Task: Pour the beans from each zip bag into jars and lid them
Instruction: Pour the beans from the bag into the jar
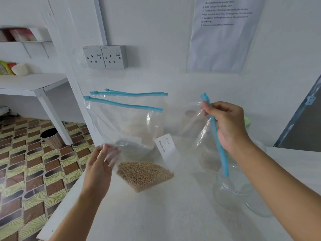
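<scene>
Two hands hold up one clear plastic zip bag with a blue zip strip (161,150) above the white counter (173,214). Small tan beans (145,175) sit in a heap in the bag's lowest corner, which points down at the counter. A white label with the word Contents (166,148) is on the bag, just above the beans. The left hand (100,164) pinches the bag's corner beside the beans, thumb and fingers pressed together on the plastic. The right hand (227,124) is closed around the blue zip strip (215,134), far to the right of the beans and higher up. A clear glass jar (234,190) stands on the counter right under that hand, and the end of the strip hangs over its open mouth. More clear zip bags with blue strips (125,108) lean up behind the beans, by the wall. Above those, a grey double wall socket (105,57) is on the white wall. A printed paper sheet (224,33) hangs up to the right of the socket.
</scene>
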The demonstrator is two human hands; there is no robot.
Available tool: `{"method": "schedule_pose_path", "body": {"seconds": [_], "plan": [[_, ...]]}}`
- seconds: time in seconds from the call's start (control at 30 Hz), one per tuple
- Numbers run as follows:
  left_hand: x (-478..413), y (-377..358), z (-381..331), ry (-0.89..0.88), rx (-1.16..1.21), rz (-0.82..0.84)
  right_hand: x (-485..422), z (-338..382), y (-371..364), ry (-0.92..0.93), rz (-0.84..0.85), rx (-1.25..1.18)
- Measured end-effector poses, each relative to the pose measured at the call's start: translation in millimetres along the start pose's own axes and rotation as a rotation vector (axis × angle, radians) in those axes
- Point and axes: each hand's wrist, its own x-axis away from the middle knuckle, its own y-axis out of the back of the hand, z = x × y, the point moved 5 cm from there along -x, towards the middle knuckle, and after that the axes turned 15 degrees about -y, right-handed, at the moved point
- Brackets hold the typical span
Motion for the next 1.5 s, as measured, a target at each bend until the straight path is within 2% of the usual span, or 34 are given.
{"method": "schedule_pose_path", "body": {"seconds": [0.23,0.5,0.63,1.0,1.3,1.5], "plan": [[-32,-51,-67,-0.200,-0.064,0.080,5,33,26,0.071,-0.018,-0.116],[-48,-107,-106,-0.329,-0.198,0.131,6,44,53,0.004,-0.002,-0.241],[-43,-122,-110,-0.328,-0.210,0.175,10,45,68,-0.022,-0.023,-0.337],[-35,-128,-101,-0.269,-0.191,0.144,15,41,81,-0.019,-0.027,-0.290],[-35,-141,-88,-0.211,-0.158,0.221,20,11,97,-0.004,-0.215,-0.273],[-40,-158,-97,-0.292,-0.176,0.289,23,11,107,0.023,-0.244,-0.261]]}}
